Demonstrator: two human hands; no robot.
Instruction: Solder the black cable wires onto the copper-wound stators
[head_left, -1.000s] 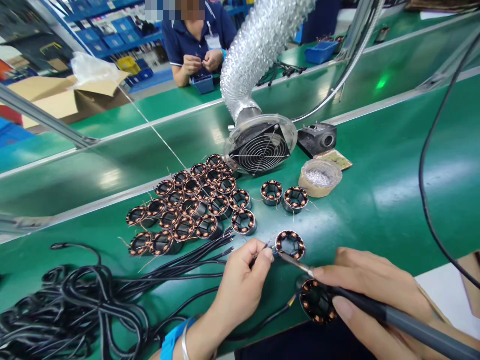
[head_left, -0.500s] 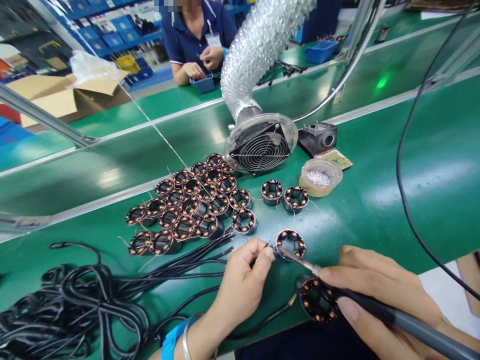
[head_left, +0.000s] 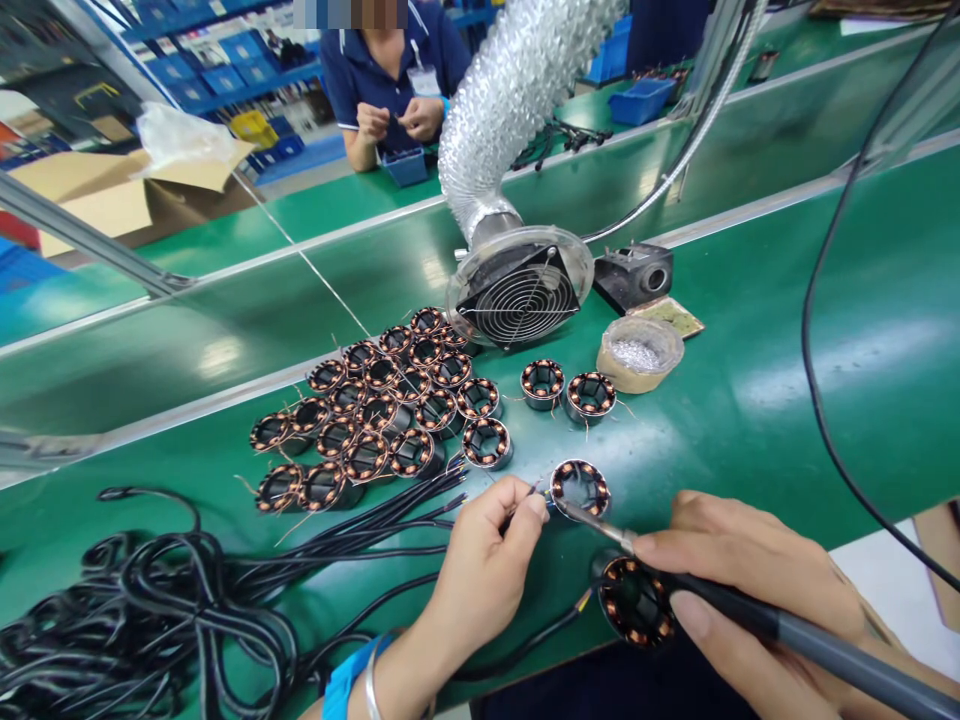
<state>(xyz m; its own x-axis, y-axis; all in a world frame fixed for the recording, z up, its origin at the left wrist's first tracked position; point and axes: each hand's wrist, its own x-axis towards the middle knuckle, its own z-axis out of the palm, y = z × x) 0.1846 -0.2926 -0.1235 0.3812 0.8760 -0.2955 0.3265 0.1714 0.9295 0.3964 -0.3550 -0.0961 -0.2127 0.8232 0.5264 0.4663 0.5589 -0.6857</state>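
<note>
My left hand pinches the end of a thin wired cable just left of a ring-shaped copper-wound coil. In my right hand is a soldering iron, its metal tip reaching the left edge of that coil, close to my left fingertips. Another coil lies near the table's front edge, below the iron, with a black cable beside it. Two coils, one of them the nearer coil, stand farther back. Several more coils are grouped to the left.
Black cables pile up at the front left. A fan hood on a silver duct hangs over the green table. Right of it are a round tub and an iron stand. Across the bench, a person handles something small.
The person across the bench has raised one hand from the blue bin. My hands, the iron and the coil between them show almost no movement.
</note>
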